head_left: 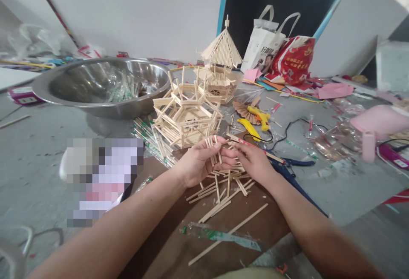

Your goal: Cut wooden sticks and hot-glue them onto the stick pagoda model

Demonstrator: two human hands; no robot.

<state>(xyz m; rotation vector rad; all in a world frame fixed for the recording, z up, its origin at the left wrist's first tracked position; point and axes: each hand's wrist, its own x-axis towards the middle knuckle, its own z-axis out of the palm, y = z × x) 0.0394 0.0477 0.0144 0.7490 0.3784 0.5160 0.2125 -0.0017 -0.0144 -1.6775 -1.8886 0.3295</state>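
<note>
My left hand [200, 159] is closed around several short cut pieces of wooden chopstick [218, 150], which stand up between thumb and fingers. My right hand [255, 162] meets it at the fingertips, with thumb and fingers pinched together; what they hold is too small to make out. Beneath both hands a loose pile of cut sticks [220, 202] lies on a brown board [166, 232]. Just beyond my left hand stands an open stick frame [188, 117] with upright posts. Behind it is a small stick pavilion [222, 53] with a pointed roof.
A steel basin [128, 108] holding wrapped chopsticks sits at left. Blue-handled cutters [297, 185] and a yellow glue gun [260, 119] with a black cord lie right. A plastic wrapper [223, 234] lies near me. Bags [294, 59] stand at the back.
</note>
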